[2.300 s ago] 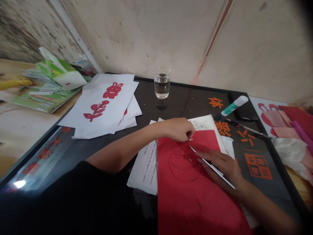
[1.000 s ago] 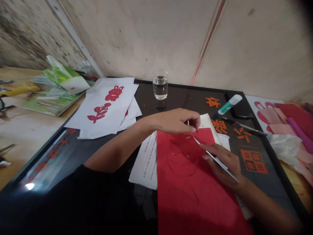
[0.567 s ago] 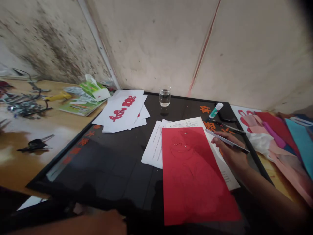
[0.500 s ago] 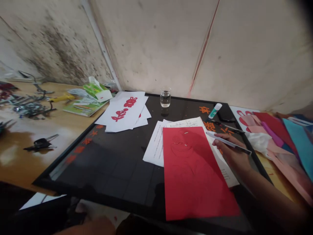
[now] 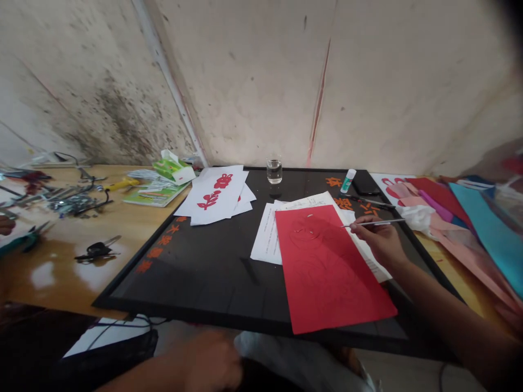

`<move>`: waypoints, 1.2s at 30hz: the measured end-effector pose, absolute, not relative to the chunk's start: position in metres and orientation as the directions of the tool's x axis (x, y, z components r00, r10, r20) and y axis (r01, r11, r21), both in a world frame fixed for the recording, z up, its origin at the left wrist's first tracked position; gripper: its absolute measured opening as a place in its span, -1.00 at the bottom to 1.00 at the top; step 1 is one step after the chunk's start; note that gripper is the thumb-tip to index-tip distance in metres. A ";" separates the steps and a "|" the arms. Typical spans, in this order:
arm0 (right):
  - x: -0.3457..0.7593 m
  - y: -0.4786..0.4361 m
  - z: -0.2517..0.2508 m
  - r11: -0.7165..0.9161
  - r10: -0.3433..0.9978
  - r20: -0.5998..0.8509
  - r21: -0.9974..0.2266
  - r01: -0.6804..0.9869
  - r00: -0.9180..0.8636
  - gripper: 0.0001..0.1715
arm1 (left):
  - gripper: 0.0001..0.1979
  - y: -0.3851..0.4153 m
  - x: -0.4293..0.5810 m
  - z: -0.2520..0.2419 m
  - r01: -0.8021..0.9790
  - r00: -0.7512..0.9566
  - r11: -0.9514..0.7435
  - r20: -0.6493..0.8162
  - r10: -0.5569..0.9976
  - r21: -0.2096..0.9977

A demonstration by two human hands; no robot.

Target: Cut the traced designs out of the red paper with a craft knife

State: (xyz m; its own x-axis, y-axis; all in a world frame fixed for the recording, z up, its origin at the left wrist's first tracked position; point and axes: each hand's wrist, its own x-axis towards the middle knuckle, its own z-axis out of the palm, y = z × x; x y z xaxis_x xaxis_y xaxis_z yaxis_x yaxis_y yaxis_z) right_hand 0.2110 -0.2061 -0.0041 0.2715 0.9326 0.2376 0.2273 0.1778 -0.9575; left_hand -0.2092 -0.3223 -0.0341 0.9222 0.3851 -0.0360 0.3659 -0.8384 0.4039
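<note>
My right hand (image 5: 378,239) is closed in a pinch on a slim silver craft knife (image 5: 379,222). Its tip lies over the right part of a red paper sheet (image 5: 339,283). The sheet carries faint drawn lines and small cut slits near its top. Beneath it lie white printed pages (image 5: 263,239) and a cream printed sheet (image 5: 322,200). Below the table's front edge is my left hand (image 5: 216,359), blurred by motion, its fingers not distinct.
On the black tabletop (image 5: 212,272) stand a glass of water (image 5: 274,171) and a glue stick (image 5: 348,181). White sheets with red cutouts (image 5: 216,190) lie left of the glass. Black-handled scissors (image 5: 98,250) rest on the wooden table. Coloured papers (image 5: 482,228) pile up at right.
My left hand has risen further into view below the table. My right hand has turned the knife, now seen edge-on with its tip over the red sheet. The camera view has shifted.
</note>
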 end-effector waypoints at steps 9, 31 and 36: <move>0.181 -0.164 0.001 0.222 0.966 0.246 -0.946 0.237 0.080 -0.53 | -0.74 -0.158 -0.093 0.030 0.584 0.775 -0.810 0.258 0.576 0.054; 0.159 -0.103 -0.033 0.191 0.979 0.145 -0.891 0.412 -0.140 -0.65 | -0.62 -0.093 -0.069 -0.033 0.517 0.810 -0.847 0.253 0.530 0.122; 0.157 -0.102 -0.033 0.191 0.980 0.149 -0.882 0.431 -0.129 -0.64 | -0.62 -0.093 -0.069 -0.035 0.517 0.810 -0.850 0.265 0.523 0.100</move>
State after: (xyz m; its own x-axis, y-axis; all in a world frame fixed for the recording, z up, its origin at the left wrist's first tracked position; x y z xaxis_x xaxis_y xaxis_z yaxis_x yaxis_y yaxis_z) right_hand 0.1573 -0.1019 -0.0334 -0.1290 0.9803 0.1493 0.4306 0.1910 -0.8821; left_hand -0.0692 -0.0930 -0.0348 0.8098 0.5232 0.2655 0.5166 -0.8504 0.0999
